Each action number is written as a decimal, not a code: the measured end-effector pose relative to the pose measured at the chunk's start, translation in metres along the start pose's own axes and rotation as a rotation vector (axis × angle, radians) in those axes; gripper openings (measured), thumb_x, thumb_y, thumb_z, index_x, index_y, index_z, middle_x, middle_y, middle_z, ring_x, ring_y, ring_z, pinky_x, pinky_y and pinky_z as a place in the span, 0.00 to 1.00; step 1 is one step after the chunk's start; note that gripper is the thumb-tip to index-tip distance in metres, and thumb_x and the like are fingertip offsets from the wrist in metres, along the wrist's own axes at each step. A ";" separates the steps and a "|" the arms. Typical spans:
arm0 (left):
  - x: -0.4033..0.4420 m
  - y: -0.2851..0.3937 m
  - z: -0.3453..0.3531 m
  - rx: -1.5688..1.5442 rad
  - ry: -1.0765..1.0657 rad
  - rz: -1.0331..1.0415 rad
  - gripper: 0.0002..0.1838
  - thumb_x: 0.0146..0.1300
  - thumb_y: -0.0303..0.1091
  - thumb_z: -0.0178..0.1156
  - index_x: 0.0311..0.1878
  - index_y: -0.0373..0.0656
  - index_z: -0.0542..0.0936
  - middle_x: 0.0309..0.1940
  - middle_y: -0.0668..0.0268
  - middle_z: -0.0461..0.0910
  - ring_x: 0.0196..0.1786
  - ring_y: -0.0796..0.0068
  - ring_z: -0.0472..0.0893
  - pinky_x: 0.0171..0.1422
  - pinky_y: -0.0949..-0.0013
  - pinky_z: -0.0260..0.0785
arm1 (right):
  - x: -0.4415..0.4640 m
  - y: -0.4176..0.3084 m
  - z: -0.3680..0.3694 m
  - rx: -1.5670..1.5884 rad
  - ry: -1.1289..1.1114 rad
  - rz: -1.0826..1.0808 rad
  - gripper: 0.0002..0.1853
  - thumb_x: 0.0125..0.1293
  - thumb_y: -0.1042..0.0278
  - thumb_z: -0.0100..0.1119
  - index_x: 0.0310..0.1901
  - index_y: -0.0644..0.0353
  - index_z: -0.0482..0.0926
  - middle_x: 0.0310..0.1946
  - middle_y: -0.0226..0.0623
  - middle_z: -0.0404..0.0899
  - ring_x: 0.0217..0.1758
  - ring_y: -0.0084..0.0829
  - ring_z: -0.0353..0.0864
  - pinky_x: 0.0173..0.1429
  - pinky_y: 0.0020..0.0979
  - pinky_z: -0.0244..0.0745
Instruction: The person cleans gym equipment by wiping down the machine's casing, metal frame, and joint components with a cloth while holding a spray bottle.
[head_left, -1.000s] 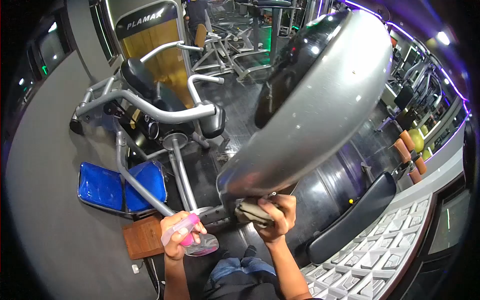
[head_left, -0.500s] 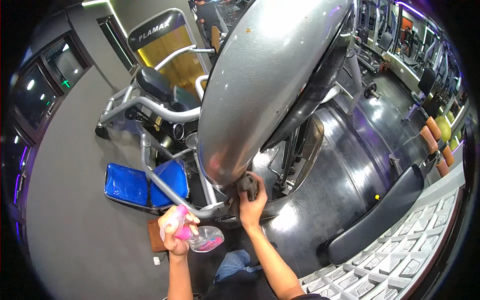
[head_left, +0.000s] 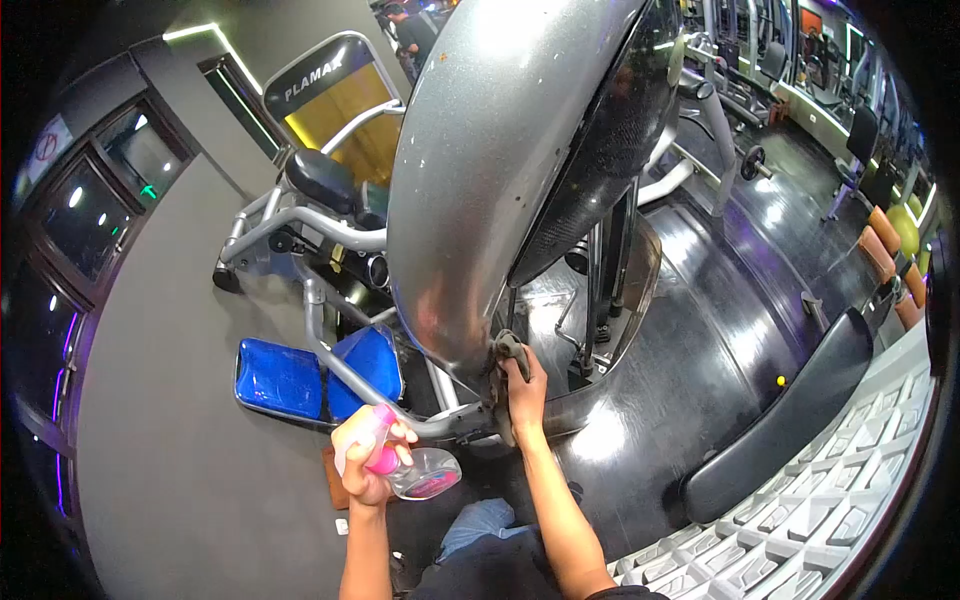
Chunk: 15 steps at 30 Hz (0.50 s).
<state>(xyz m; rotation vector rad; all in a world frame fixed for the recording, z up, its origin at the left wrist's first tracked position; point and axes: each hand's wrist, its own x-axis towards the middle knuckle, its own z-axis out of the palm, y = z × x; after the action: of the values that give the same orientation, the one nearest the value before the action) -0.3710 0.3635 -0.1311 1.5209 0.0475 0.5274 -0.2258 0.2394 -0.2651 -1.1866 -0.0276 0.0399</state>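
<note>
Two hands show in the head view: the left hand (head_left: 364, 456) is curled round the neck of a spray bottle (head_left: 430, 480), the right hand (head_left: 526, 392) bent closed on a dark cloth (head_left: 507, 347) at the lower end of a silver housing (head_left: 485, 170). That housing lies ahead of both, the right hand nearer; its long axis runs up and away, leaning right. The bottle's axis slants, pink top up-left, clear base down-right; its nozzle's aim cannot be told.
</note>
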 end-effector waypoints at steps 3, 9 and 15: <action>0.005 -0.005 0.000 -0.035 0.005 -0.002 0.27 0.58 0.52 0.54 0.36 0.30 0.74 0.28 0.54 0.77 0.22 0.68 0.78 0.21 0.73 0.72 | -0.007 -0.023 0.002 0.029 0.005 -0.004 0.17 0.64 0.74 0.56 0.54 0.65 0.78 0.44 0.35 0.82 0.48 0.26 0.80 0.57 0.28 0.71; 0.024 -0.025 -0.015 -0.080 -0.032 -0.029 0.27 0.57 0.53 0.53 0.35 0.30 0.75 0.27 0.51 0.78 0.20 0.68 0.77 0.21 0.73 0.71 | -0.034 -0.077 0.029 0.112 0.141 -0.260 0.15 0.63 0.75 0.57 0.51 0.66 0.74 0.40 0.32 0.79 0.44 0.24 0.76 0.53 0.27 0.71; 0.049 -0.046 -0.032 -0.186 -0.149 -0.074 0.26 0.55 0.52 0.55 0.33 0.30 0.75 0.26 0.50 0.78 0.21 0.68 0.77 0.22 0.74 0.71 | -0.039 0.004 0.035 -0.268 0.344 -0.461 0.16 0.56 0.77 0.61 0.48 0.63 0.75 0.40 0.40 0.80 0.46 0.34 0.81 0.54 0.32 0.73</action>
<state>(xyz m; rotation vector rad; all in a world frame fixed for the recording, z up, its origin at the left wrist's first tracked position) -0.3254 0.4126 -0.1631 1.3668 -0.0593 0.3478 -0.2668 0.2716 -0.2558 -1.4162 -0.0030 -0.5888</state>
